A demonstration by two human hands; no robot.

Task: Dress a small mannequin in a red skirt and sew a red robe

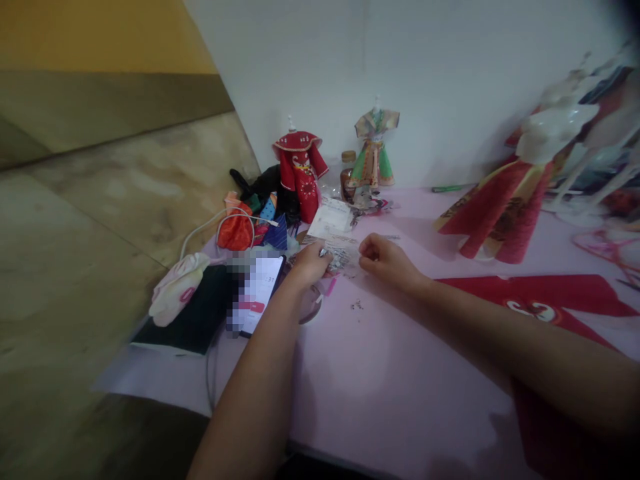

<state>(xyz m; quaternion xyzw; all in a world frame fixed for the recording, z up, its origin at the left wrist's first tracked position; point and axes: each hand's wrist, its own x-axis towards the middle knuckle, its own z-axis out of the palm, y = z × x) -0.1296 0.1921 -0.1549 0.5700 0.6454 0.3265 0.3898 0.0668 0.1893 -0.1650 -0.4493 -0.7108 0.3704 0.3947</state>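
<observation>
My left hand (311, 265) is closed, with a small silvery item at its fingertips that is too small to name. Beside those fingers lies a pile of small silvery pieces (341, 257), seemingly in clear plastic. My right hand (383, 259) is curled with its fingers pinched, just right of the pile. Whatever it may hold is hidden. A few tiny dark bits (357, 305) lie on the pink tabletop (380, 360) below the hands. Close to my left wrist are a pink strip (331, 287) and a round dish-like thing (311, 305), partly covered.
A lit phone (263, 287) and a dark green book (175, 320) lie left. Behind stand a red miniature dress (303, 180), a green-and-beige one (375, 150) and a small bottle (347, 175). Rightward are a mannequin with a red skirt (505, 207) and red fabric (530, 293).
</observation>
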